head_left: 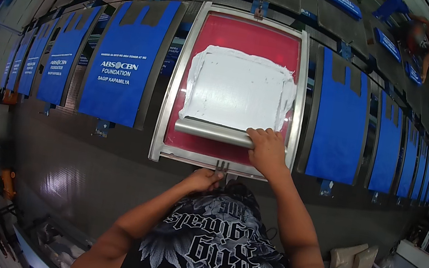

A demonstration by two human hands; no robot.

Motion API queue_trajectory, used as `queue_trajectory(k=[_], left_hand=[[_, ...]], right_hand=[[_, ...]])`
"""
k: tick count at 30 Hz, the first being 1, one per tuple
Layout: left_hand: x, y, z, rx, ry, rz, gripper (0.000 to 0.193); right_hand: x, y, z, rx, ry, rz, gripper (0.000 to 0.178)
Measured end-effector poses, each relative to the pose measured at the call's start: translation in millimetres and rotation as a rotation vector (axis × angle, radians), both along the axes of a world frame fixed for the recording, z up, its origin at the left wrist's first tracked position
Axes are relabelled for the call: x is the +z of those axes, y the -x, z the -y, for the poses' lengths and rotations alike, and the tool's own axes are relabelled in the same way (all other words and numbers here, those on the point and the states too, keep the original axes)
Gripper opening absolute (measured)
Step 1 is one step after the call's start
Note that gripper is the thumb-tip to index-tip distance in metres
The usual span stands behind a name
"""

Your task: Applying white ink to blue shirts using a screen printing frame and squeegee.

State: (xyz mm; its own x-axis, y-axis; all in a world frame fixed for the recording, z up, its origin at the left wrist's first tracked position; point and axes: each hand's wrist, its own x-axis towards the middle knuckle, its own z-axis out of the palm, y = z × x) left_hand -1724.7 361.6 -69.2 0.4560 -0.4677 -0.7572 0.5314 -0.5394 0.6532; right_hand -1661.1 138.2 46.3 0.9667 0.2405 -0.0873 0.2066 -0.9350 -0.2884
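Metal bar: a smooth, rounded silver bar (213, 132) lies leftward from your right fingers, its long axis running roughly left to right, tipped slightly down toward your grip.
Right hand: nearer the bar, your right hand (267, 150) closes over its right end.
Left hand: below the bar, your left hand (204, 180) curls its fingers around the base of a pronged metal fitting (222, 165) at the frame's near edge.
White paste: thick, ridge-edged paste (238, 88) spreads just beyond your right fingers.
Red screen: a flat, glossy screen (196, 144) beneath, ringed by a rectangular metal frame (299, 91).
Blue bags: flat, matte bags (116, 89) on grey boards (131, 15), well out to either side of your fingers.
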Motion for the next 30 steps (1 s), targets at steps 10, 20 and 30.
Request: queue_trajectory(k=[10, 20, 30], left_hand=[[34.7, -51.3, -15.5, -0.202, -0.384, 0.641, 0.056], [3.2, -175.9, -129.9, 0.591, -0.405, 0.820, 0.055], [22.5, -121.7, -12.2, 0.797, 0.004, 0.737, 0.046]], right_hand=[[-76.9, -56.3, 105.8, -0.320, -0.619, -0.163, 0.046], [-84.3, -95.1, 96.4, -0.478, -1.047, -0.297, 0.037], [-15.5, -27.0, 203.0, -0.612, -1.060, -0.176, 0.040]])
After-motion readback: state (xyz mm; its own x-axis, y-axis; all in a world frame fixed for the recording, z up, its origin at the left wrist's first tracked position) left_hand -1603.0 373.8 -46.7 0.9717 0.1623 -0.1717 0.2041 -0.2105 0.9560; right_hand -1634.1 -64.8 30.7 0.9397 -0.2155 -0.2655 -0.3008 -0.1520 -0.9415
